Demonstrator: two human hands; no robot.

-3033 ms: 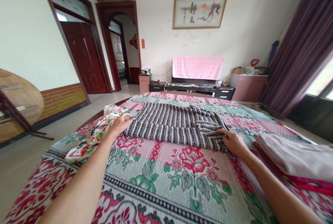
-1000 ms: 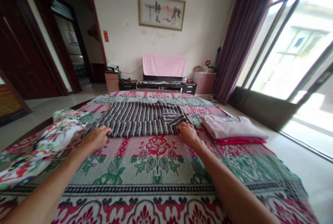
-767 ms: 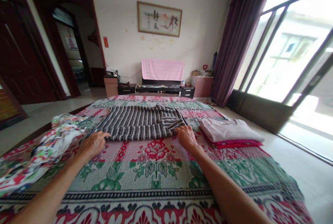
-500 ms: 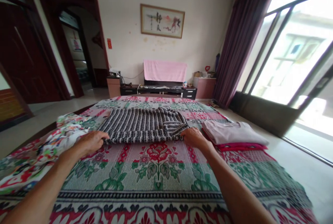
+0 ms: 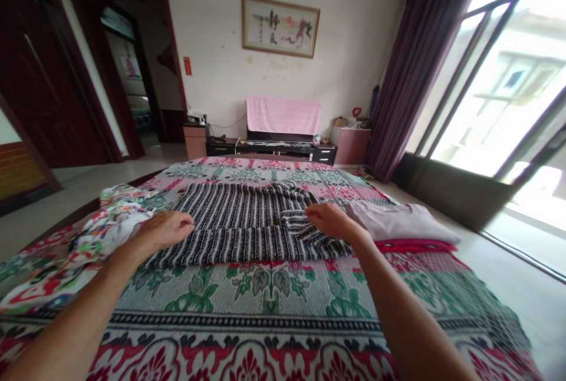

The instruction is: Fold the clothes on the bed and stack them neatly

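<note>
A black-and-white striped knit garment (image 5: pixel 239 216) lies partly folded on a floral cover. Its near edge spreads wide in front of my hands, and a smaller folded part (image 5: pixel 294 222) shows at the right. My left hand (image 5: pixel 165 230) is over the garment's left side, fingers curled in, with no lifted cloth visible at them. Above the right side, my right hand (image 5: pixel 329 219) has its fingers bent and closed, also with no raised fabric showing. Both fingertips are farther from me than the near edge. I cannot tell whether they touch the knit.
Floral cover (image 5: pixel 265 298) lies under everything. At the left is a crumpled colourful printed cloth (image 5: pixel 110 222). A folded light shirt (image 5: pixel 398 222) rests on red cloth (image 5: pixel 415 246) at the right. Beyond stand a low black cabinet (image 5: pixel 216 150) and a pink cloth (image 5: pixel 283 114).
Both hands have let go of the garment's near edge and sit a little higher in view. That edge now lies closer to me and spreads wider.
</note>
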